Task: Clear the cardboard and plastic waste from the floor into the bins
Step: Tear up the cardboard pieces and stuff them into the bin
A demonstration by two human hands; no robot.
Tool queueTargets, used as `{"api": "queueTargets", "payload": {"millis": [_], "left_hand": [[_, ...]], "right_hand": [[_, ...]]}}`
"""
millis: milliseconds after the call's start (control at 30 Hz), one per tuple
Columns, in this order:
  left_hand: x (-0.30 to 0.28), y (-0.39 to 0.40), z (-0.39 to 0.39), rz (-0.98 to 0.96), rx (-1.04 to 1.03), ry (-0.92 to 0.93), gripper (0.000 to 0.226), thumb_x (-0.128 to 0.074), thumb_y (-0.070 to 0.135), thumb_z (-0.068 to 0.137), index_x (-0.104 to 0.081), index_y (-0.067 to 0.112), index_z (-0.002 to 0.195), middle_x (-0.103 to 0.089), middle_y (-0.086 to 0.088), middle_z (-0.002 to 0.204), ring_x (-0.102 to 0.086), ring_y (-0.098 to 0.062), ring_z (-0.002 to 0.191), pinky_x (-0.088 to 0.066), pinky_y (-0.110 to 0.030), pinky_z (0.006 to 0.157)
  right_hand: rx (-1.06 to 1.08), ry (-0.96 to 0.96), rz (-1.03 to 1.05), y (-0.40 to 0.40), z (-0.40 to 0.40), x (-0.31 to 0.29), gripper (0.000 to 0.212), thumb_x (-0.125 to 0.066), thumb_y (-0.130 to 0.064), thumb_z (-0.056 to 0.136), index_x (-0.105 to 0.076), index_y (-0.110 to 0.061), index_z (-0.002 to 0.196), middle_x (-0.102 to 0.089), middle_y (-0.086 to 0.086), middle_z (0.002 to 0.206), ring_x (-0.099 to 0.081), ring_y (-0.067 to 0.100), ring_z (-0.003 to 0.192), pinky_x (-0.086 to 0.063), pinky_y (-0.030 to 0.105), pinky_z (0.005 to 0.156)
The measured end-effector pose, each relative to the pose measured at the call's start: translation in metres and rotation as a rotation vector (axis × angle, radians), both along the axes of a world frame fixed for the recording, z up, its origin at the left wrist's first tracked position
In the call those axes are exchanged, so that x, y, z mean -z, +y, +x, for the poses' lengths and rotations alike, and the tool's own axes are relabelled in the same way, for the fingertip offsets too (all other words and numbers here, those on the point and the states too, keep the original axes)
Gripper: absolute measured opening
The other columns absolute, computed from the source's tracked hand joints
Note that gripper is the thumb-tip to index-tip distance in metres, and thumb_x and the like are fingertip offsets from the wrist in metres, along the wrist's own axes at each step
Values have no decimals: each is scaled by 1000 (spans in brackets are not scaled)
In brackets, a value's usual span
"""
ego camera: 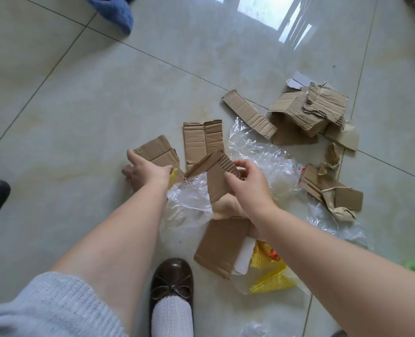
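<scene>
Your left hand (145, 171) grips flat cardboard piece (158, 149) at frame center; your right hand (246, 181) pinches corrugated cardboard strip (220, 173) beside it; clear plastic sheet (257, 152) underneath; more cardboard scraps (306, 113) upper right on tile floor (80, 105).

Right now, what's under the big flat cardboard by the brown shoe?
Under the big flat cardboard, white card and yellow plastic poke out at its right edge. Anything beneath its middle is covered.

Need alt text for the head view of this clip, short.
Seen from above, the left hand holds a flat cardboard piece and the right hand holds a corrugated cardboard piece over a tiled floor strewn with cardboard scraps, clear plastic and yellow wrappers; a brown shoe shows below.
</scene>
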State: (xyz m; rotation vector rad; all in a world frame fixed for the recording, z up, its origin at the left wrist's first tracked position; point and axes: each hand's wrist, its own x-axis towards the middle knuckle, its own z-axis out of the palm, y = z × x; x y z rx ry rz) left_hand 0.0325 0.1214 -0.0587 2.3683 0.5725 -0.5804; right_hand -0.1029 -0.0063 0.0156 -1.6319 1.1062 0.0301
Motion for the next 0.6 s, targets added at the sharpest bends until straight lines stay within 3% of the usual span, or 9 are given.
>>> {"api": "queueTargets", "payload": {"millis": [167,300,433,500,600], "left_hand": [[1,4,6,-21,-52,21,89,-83,28,64,-30,16,134,-41,-15,138,-48,-35,122,-42,-41,100],[1,6,15,-9,-128,50,78,-84,26,65,-40,8,126,-47,-16,134,-51,-37,120,-45,-42,97],[8,16,24,-10,-178,59,45,-80,27,67,-64,14,107,-52,-12,126,-57,-34,110,-49,-37,94],[10,20,23,-34,-143,8,26,-74,25,72,-65,19,95,-60,-8,118,-60,-32,105,-49,-34,91],[3,22,26,-123,-10,-104,19,-69,19,80,-58,15,94,-66,-9,103,-61,-29,102,-45,-30,86]], "right_hand": [[215,-120,259,-4,9,-5,13,-59,-7,89,-56,-20,89,-58,4,88,-61,17,82,-58,36,76],[282,-155,268,-8,10,-7,10,-57,-8,90,-54,-18,88,-60,6,97,-60,17,87,-59,30,70],[319,-192,288,-16,12,-11,12,-54,-6,89,-53,-18,90,-64,4,95,-62,20,94,-58,34,78],[321,-223,284,-21,15,-17,14,-52,-4,89,-53,-18,92,-65,0,91,-63,17,91,-57,34,80],[326,-269,281,-32,19,-26,16,-56,-4,88,-55,-17,97,-65,-3,89,-66,16,89,-57,37,82]]}}
